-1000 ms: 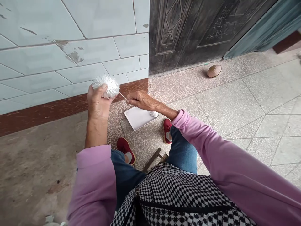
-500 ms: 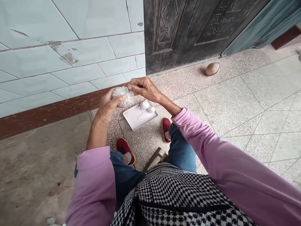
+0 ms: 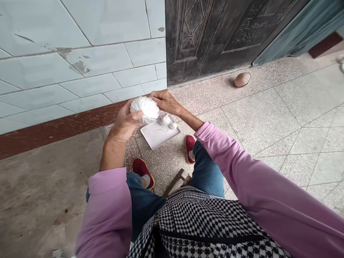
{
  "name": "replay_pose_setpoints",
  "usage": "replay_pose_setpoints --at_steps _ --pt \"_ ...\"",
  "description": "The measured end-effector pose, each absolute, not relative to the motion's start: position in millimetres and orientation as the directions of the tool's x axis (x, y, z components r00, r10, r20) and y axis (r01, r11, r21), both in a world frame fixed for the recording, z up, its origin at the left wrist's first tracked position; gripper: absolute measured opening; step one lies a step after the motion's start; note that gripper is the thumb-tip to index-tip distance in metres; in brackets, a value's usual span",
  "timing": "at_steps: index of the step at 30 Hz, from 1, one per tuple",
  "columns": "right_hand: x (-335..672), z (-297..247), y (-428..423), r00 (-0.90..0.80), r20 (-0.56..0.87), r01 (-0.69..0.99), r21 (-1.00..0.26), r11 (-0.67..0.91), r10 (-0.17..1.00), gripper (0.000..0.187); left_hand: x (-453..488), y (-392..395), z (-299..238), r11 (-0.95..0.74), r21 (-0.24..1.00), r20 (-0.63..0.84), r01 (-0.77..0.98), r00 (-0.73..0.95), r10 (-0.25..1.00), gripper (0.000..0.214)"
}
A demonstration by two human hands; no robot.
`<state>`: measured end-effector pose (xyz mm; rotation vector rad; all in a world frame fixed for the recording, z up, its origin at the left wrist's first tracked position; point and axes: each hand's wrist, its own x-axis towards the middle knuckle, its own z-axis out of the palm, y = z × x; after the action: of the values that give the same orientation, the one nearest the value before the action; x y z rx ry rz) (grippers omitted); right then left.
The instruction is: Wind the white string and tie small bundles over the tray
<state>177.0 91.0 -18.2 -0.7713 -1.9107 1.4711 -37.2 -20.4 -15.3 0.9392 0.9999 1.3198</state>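
Note:
My left hand (image 3: 123, 123) is closed on a round, white, ruffled yarn piece (image 3: 145, 109), its thumb lying across the front and its other fingers behind. At the piece's upper right edge, my right hand (image 3: 167, 102) has its fingers pressed together. What those fingers pinch is hidden behind the piece. Below, a shallow white tray (image 3: 157, 138) rests on the floor. Two small balls of white yarn (image 3: 166, 120) lie in its far right corner, with loose thread trailing over the tray's bottom.
A tiled wall (image 3: 94, 82) rises at the front left beside a dark carved door (image 3: 204, 39). A pinkish rounded object (image 3: 242, 79) lies on the floor by the door. Red shoes (image 3: 142, 168) flank the tray, and a wooden frame (image 3: 174, 182) shows between the legs.
The ruffled yarn piece has shifted slightly right and turned, showing a fuller side. My right hand's fingers have gone partly behind its edge. The loose thread in the tray lies differently.

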Motion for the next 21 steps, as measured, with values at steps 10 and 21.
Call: replay_pose_setpoints --at_steps 10,21 --pt "170.3 -14.3 63.4 -0.833 0.023 0.336 -0.772 0.539 0.553 0.043 -42.4 -8.7 -19.4 -0.094 0.909 -0.028 -0.406 -0.285 0.958 0.082" --pt "173.5 5.8 49.9 -0.855 0.028 0.235 -0.870 0.434 0.518 0.035 -59.8 7.0 -52.5 -0.112 0.985 0.030 -0.134 -0.503 0.864 0.088"
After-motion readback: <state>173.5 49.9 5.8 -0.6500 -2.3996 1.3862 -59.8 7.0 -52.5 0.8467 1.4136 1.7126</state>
